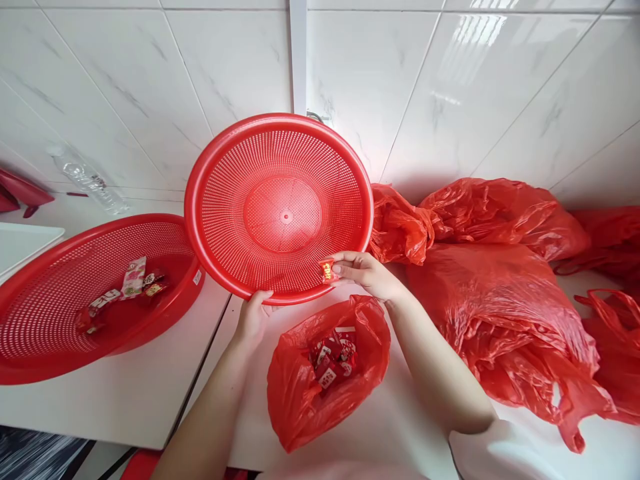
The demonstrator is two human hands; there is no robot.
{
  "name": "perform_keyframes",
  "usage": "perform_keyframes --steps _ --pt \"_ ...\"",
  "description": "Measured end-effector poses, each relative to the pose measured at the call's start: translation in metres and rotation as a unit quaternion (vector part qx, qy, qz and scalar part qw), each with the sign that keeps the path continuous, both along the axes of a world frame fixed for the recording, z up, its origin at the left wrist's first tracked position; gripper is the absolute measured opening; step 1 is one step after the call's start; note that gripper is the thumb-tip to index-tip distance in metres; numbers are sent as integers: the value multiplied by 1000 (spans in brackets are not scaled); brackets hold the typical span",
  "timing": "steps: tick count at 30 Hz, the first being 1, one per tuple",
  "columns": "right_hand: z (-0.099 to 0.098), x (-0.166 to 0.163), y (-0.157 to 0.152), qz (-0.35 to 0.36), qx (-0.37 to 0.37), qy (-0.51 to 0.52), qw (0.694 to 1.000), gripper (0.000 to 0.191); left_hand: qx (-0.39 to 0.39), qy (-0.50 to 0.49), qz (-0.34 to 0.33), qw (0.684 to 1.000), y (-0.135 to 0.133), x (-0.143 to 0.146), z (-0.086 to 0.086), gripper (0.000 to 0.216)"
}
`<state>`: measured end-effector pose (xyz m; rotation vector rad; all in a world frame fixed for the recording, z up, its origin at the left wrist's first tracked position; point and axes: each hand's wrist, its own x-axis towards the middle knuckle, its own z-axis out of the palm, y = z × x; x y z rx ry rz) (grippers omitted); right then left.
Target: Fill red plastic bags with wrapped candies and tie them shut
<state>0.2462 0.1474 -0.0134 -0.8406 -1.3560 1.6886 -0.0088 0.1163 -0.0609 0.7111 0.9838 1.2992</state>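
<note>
R fingers (353,273) pinch pkt (327,271); L fingers (258,301) grip basket (285,230)

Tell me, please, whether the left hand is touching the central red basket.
Touching: the head view shows the left hand with its thumb laid over the lower rim of the central red basket.

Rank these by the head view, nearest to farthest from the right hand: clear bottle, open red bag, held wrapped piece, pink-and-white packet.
1. Held wrapped piece: pinched in the right hand.
2. Open red bag: just below that hand in the picture.
3. Pink-and-white packet: inside the left basket.
4. Clear bottle: far left, beyond that basket.
</note>
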Motion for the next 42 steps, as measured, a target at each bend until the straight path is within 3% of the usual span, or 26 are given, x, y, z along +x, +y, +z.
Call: perform_keyframes --steps 4,7,9,11,13,16,18,21,23,25,27,29,32,34,37,42 --pt "14 10 -9 95 60 -90 990 32 12 6 -11 1000 -1 0 1 20" --pt "27 17 -19 230 111 -191 948 30 8 1 -9 1000 -1 0 0 20" --pt "35 19 -26 263 137 -248 922 29 4 -10 -1 1000 0 -1 0 18" --pt "39 20 -32 202 164 -297 919 32 4 -26 4 1000 1 -2 1 13" --pt "38 19 -35 83 210 -344 911 42 5 -46 7 999 1 -3 2 13" --pt "32 16 -33 -46 273 -387 880 61 -3 -68 8 998 0 -4 4 19" --pt "28 12 -29 -96 303 -385 867 56 -11 -57 -5 998 -2 -4 5 23" --pt "27 9 -24 -192 351 -377 835 32 14 -19 -59 998 -4 -5 10 29" --pt "31 11 -23 -245 379 -371 811 24 67 26 -89 993 -5 -10 17 35" --pt "35 15 -24 -288 403 -364 789 22 145 128 -60 979 -7 -19 26 42" --pt "38 20 -24 -329 416 -366 765 22 219 299 56 927 -9 -32 36 46" --pt "39 26 -24 -370 412 -372 745 23 233 482 207 819 -13 -47 43 47" --pt "39 35 -24 -428 399 -371 721 28 131 661 344 655 -18 -70 45 46" --pt "40 41 -24 -455 390 -359 716 29 66 717 365 590 -19 -81 41 39" --pt "44 53 -26 -480 367 -337 722 29 77 746 367 550 -16 -90 33 32" --pt "49 71 -29 -528 329 -331 709 29 209 741 339 541 -10 -76 25 36"
